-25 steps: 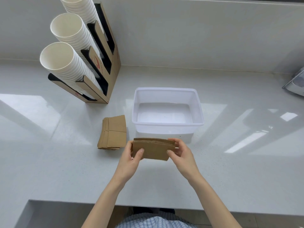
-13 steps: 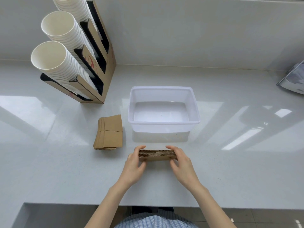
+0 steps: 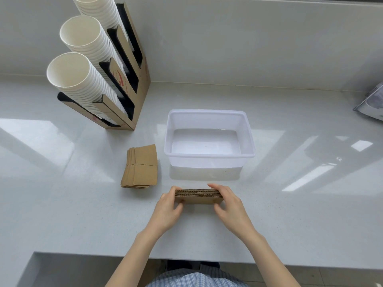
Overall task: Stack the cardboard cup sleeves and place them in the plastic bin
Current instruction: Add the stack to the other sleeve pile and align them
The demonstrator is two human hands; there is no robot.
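A stack of brown cardboard cup sleeves (image 3: pixel 198 197) stands on its edge on the white counter, just in front of the plastic bin. My left hand (image 3: pixel 168 208) grips its left end and my right hand (image 3: pixel 229 206) grips its right end. The translucent white plastic bin (image 3: pixel 209 156) sits behind the stack with nothing inside. A second pile of flat sleeves (image 3: pixel 142 166) lies on the counter to the left of the bin.
A cardboard cup dispenser (image 3: pixel 126 85) holding three slanted columns of white paper cups (image 3: pixel 83 79) stands at the back left. A grey object (image 3: pixel 372 104) pokes in at the right edge. The counter's front edge (image 3: pixel 186 258) runs below my forearms.
The held stack dropped from a raised, tilted pose down onto the counter and now stands on its edge, with both hands still at its ends.
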